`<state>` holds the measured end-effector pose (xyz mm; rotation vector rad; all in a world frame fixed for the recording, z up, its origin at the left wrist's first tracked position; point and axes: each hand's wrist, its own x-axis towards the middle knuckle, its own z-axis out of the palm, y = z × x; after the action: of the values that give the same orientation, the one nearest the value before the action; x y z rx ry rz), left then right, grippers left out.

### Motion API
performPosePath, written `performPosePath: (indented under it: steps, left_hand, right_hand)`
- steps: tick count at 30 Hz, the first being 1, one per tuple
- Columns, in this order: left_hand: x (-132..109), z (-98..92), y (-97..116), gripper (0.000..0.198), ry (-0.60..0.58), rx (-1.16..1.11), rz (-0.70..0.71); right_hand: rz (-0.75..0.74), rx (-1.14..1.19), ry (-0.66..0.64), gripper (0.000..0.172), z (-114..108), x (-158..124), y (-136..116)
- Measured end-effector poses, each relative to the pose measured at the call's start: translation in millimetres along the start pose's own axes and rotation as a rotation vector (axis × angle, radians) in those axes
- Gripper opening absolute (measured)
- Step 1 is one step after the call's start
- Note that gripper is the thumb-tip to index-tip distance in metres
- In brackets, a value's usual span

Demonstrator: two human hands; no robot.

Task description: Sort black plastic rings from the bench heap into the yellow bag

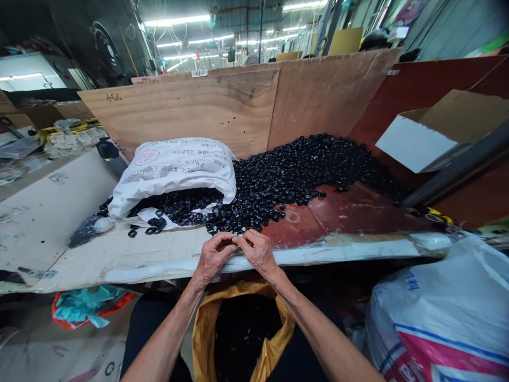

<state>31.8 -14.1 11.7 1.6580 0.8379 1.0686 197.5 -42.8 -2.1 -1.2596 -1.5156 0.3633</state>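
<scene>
My left hand (212,256) and my right hand (258,252) meet at the front edge of the bench, fingertips pinched together on small black rings at the near edge of a large pile of black rings (294,172). Both hands are closed on the parts. The pile spreads over a dark red board (350,209). A white printed sack (175,170) lies on its side at the left, spilling rings. Below my forearms, a yellow bag (202,334) hangs open with black rings inside.
Plywood walls (191,109) stand behind the pile. A cardboard box (433,130) sits at the right. A white sack with red and blue print (437,313) fills the lower right. Teal and orange bags (85,307) lie at the lower left. Cardboard sheets (47,212) cover the left bench.
</scene>
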Motion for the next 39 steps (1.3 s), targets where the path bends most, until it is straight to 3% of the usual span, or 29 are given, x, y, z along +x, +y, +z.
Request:
performPosePath:
  steps: [3, 6, 11, 14, 19, 22, 24, 26, 30, 34, 37, 39]
  left_hand:
    - [-0.4, 0.4, 1.8, 0.02, -0.016, -0.001, -0.005]
    - [-0.6, 2.2, 1.1, 0.021, -0.022, -0.039, -0.049]
    - [-1.1, 4.9, -2.0, 0.027, 0.015, -0.116, -0.107]
    - [-1.4, 4.5, -0.9, 0.028, 0.022, -0.095, -0.094]
    - [-1.2, 3.5, 2.2, 0.026, 0.015, -0.048, -0.064]
    - [-1.2, 4.1, 0.2, 0.028, 0.027, -0.069, -0.07]
    - [-1.5, 4.6, -2.1, 0.029, 0.043, -0.089, -0.077]
    - [-1.8, 4.8, -3.9, 0.028, 0.048, -0.096, -0.063]
    - [-2.1, 4.6, -4.9, 0.025, 0.059, -0.096, -0.046]
    - [-2.1, 4.1, -4.3, 0.025, 0.076, -0.122, -0.074]
    - [-1.5, 3.4, -4.6, 0.026, 0.079, -0.114, -0.085]
    - [-1.0, 2.5, -4.3, 0.027, 0.073, -0.116, -0.081]
  right_hand:
    - [-0.019, -0.012, 0.025, 0.044, 3.9, 1.5, 1.8]
    - [0.05, 0.076, 0.058, 0.025, 2.8, 1.1, 0.6]
    - [-0.047, 0.142, -0.046, 0.018, -7.2, -2.8, -6.0]
    - [-0.059, 0.089, -0.009, 0.018, -5.6, -3.6, -6.1]
    - [-0.046, -0.04, 0.044, 0.039, 3.1, -3.8, -2.3]
    - [-0.026, 0.029, 0.039, 0.024, 1.2, -6.2, -2.4]
    - [-0.043, 0.098, -0.008, 0.031, -1.5, -7.5, -3.4]
    - [-0.073, 0.109, -0.024, 0.025, -3.4, -7.5, -4.3]
    - [-0.04, 0.041, 0.037, 0.031, -3.7, -6.2, -5.5]
    - [-0.033, 0.077, -0.013, 0.021, -4.3, -8.4, -6.6]
    - [-0.054, 0.058, -0.031, 0.03, -4.8, -9.9, -7.3]
    - [-0.058, 0.081, -0.018, 0.022, -4.6, -9.6, -7.5]
